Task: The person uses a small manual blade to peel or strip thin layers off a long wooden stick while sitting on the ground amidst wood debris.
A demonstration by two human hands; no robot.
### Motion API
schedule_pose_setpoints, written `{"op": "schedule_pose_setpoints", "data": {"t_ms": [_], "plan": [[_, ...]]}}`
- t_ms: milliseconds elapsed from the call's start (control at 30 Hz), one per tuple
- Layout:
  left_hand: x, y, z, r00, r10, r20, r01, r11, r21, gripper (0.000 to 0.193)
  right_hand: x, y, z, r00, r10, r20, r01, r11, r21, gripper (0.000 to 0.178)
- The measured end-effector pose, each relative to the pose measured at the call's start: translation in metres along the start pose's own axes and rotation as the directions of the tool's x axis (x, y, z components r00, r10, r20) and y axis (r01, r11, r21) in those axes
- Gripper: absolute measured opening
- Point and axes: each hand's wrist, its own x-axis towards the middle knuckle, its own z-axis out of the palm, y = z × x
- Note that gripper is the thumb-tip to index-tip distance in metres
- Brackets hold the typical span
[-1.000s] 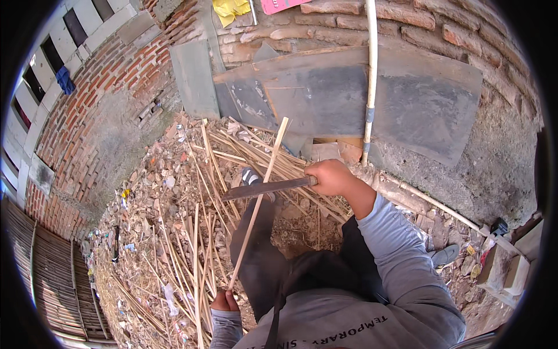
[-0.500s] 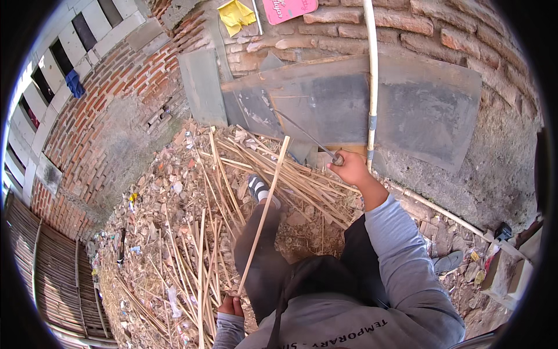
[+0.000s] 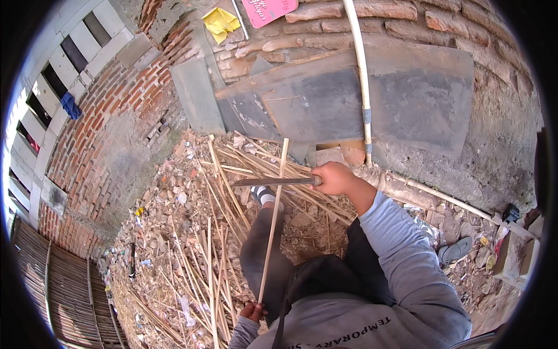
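Observation:
My right hand (image 3: 334,179) is closed around the handle of a long machete (image 3: 261,182), its dark blade pointing left. The blade crosses the upper part of a pale bamboo strip (image 3: 272,232); whether they touch I cannot tell. Near my left thigh, my left hand (image 3: 253,311) grips the strip's lower end. From there the strip slants up and away over my leg, its far end above the ground. Beyond it lies a loose pile of bamboo strips (image 3: 302,195), and more strips (image 3: 210,273) are scattered to the left.
Rubble and litter (image 3: 157,232) cover the ground. A brick wall (image 3: 110,145) rises on the left. Dark sheets (image 3: 314,99) lean against the far wall, with a white pipe (image 3: 361,70) in front. A loose sandal (image 3: 455,251) lies at right, and a bamboo screen (image 3: 70,291) stands lower left.
The machete has swung down from pointing up and away to lying nearly level across the bamboo strip. My left hand still holds the strip's lower end. The whole view has shifted slightly.

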Motion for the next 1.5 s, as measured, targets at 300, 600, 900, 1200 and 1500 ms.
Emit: {"op": "schedule_pose_setpoints", "data": {"t_ms": [300,600,900,1200,1500], "plan": [[0.018,0.033,0.015,0.997,0.031,-0.065,-0.039,0.991,-0.125,0.031,-0.001,0.0,0.002,0.999,-0.005,0.045,0.006,0.999,-0.035,0.033],[0.043,0.032,0.014,0.998,-0.033,-0.05,0.026,0.991,-0.134,0.046,-0.001,-0.001,0.006,0.999,-0.026,0.039,0.026,1.0,-0.014,0.034],[0.05,0.049,0.024,0.987,-0.154,-0.041,0.138,0.954,-0.265,0.038,0.001,0.0,0.015,0.997,-0.074,0.001,0.074,0.997,0.0,0.034],[0.057,0.047,0.022,0.999,-0.035,0.015,0.036,0.994,-0.099,0.052,0.003,-0.007,0.016,0.995,-0.064,0.077,0.066,0.998,-0.022,0.033],[0.061,0.051,0.042,0.998,-0.057,0.031,0.06,0.992,-0.111,0.049,0.004,-0.003,0.03,0.984,-0.147,0.097,0.152,0.987,-0.048,0.03]]}}
